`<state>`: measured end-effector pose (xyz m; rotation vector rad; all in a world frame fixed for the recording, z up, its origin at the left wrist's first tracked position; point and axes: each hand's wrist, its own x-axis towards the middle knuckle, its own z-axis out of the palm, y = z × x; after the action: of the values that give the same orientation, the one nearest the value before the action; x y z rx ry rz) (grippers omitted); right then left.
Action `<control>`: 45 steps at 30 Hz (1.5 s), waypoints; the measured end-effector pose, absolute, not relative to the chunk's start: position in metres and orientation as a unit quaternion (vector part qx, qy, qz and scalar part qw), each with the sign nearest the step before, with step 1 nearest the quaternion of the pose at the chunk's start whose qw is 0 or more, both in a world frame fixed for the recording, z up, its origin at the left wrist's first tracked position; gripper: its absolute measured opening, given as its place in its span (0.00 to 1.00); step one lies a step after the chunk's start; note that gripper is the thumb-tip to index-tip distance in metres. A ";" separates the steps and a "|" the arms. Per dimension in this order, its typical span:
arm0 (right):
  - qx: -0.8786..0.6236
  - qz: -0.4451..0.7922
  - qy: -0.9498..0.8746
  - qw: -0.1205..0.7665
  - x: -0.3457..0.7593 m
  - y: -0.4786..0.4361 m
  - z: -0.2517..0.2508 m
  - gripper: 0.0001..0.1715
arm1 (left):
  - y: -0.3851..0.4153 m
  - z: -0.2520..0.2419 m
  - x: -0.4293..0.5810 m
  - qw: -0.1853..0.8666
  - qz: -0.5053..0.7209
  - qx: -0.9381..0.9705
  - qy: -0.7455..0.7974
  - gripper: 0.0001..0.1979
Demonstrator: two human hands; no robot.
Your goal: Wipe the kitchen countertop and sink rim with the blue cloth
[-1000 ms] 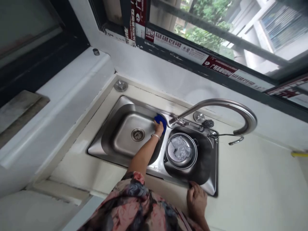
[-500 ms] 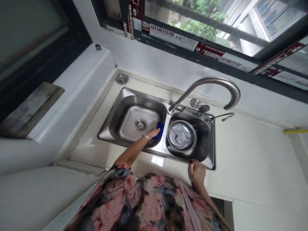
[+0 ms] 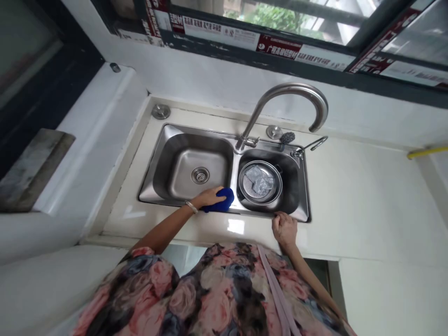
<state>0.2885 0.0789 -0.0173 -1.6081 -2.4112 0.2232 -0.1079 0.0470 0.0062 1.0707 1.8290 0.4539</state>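
Note:
My left hand, with a bracelet at the wrist, holds a blue cloth against the front rim of the steel double sink, near the divider between the basins. My right hand is closed at the front edge of the right basin, its fingertips curled at the rim; whether anything is in them is hidden. Inside the right basin stands a round metal pot with a perforated strainer in it. A crumpled grey-silver cloth or packet lies in the strainer.
A tall curved faucet rises behind the divider, and a small tap stands at the back right. Beside them are a metal drain cover and a dark scrubber. Another drain cover sits at the back left.
My left hand with the blue cloth has moved from inside the left basin, by its right wall, onto the front rim. The camera view has shifted; my right hand stays at the edge.

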 end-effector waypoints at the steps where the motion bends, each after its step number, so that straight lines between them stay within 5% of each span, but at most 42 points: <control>1: -0.551 0.078 -0.823 0.115 0.288 0.079 -0.017 0.23 | 0.048 0.008 -0.102 0.473 0.178 0.447 0.739 0.26; 6: -0.548 0.073 -0.825 0.114 0.288 0.078 -0.016 0.22 | 0.048 0.014 -0.067 0.438 0.153 0.443 0.767 0.35; 28: -0.545 0.058 -0.827 0.126 0.281 0.078 -0.007 0.16 | 0.225 -0.002 -0.072 0.274 0.259 0.315 0.871 0.33; 45: -0.529 0.061 -0.832 0.156 0.280 0.077 -0.013 0.19 | 0.037 0.009 -0.061 0.343 0.124 0.467 0.805 0.30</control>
<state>0.2804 0.0767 -0.0131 -1.5156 -2.3820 0.1736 -0.0610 0.0366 0.0088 1.2134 2.0931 0.3231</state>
